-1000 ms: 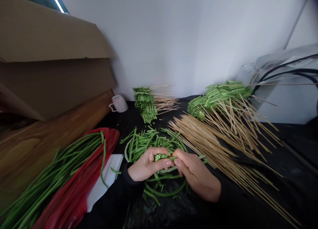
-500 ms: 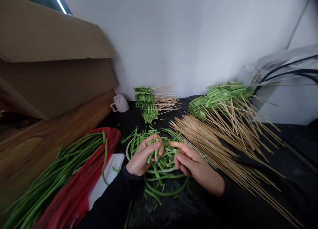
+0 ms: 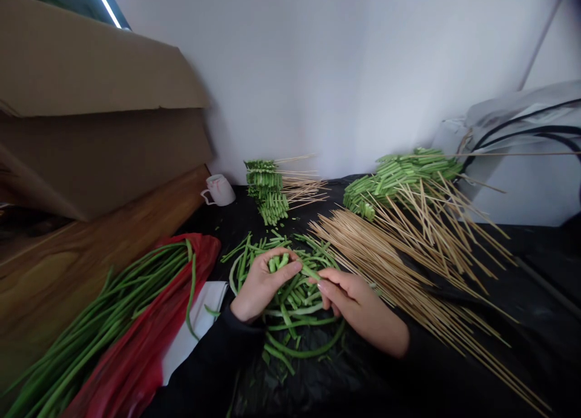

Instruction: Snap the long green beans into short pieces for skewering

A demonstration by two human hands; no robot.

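Several short cut green bean pieces [image 3: 278, 262] are gripped in my left hand [image 3: 262, 282], their ends poking up between thumb and fingers. My right hand [image 3: 347, 294] pinches one bean piece [image 3: 310, 272] between thumb and fingertips, its far end close to my left thumb. Whether that piece touches the left hand, I cannot tell. Beneath both hands lies a heap of cut green bean pieces [image 3: 297, 297], partly covered by them. Longer curved beans [image 3: 313, 348] ring the heap's near side on black plastic sheeting.
Bare wooden skewers [image 3: 385, 267] lie to the right. Behind them are skewered beans [image 3: 408, 173], with another stack [image 3: 265, 188] at the back centre. A mug [image 3: 220, 190], a cardboard box [image 3: 104, 158] and a red bag [image 3: 131, 351] of long beans [image 3: 104, 312] stand left.
My right hand has brought its bean piece up and left, toward my left hand. The left hand has turned slightly, and its bean pieces show more end-on.
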